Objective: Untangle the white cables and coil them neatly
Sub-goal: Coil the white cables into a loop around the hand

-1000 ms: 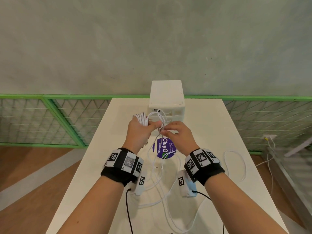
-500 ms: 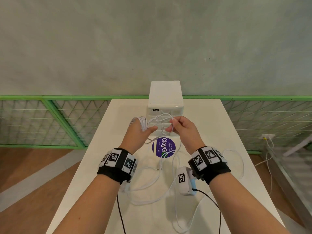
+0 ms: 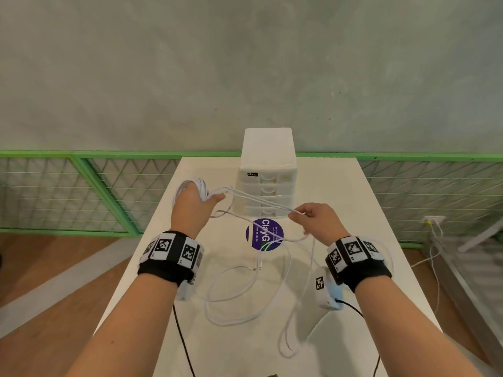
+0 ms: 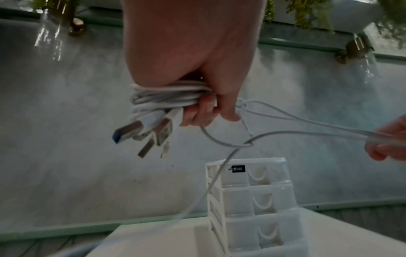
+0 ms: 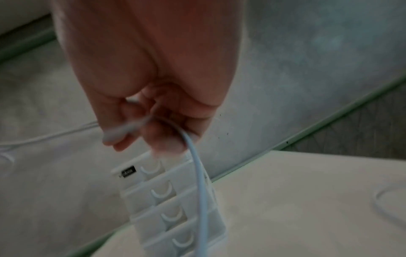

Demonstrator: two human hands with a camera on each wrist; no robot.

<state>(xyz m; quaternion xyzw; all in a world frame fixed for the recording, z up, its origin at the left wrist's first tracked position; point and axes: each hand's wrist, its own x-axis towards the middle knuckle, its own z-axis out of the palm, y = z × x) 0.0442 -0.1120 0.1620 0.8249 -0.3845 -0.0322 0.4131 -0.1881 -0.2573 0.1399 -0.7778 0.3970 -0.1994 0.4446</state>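
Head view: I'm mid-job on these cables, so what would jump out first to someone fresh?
The left hand, raised over the white table, grips a coiled bundle of white cables with USB plugs dangling. Strands stretch taut to the right hand, which pinches them in front of the white drawer box. Loose cable loops sprawl below, near a purple sticker.

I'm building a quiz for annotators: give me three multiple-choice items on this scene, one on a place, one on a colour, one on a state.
1. Where does the drawer box stand?
A. at the table's far edge
B. on the floor
C. under the right hand

2. What colour is the round sticker on the table?
A. red
B. purple
C. yellow

3. How are the cables between the hands?
A. lying slack on the table
B. cut in two
C. stretched in the air

Answers: A, it stands at the far edge by the wall; B, it is purple with white letters; C, the left hand and the right hand hold them lifted.
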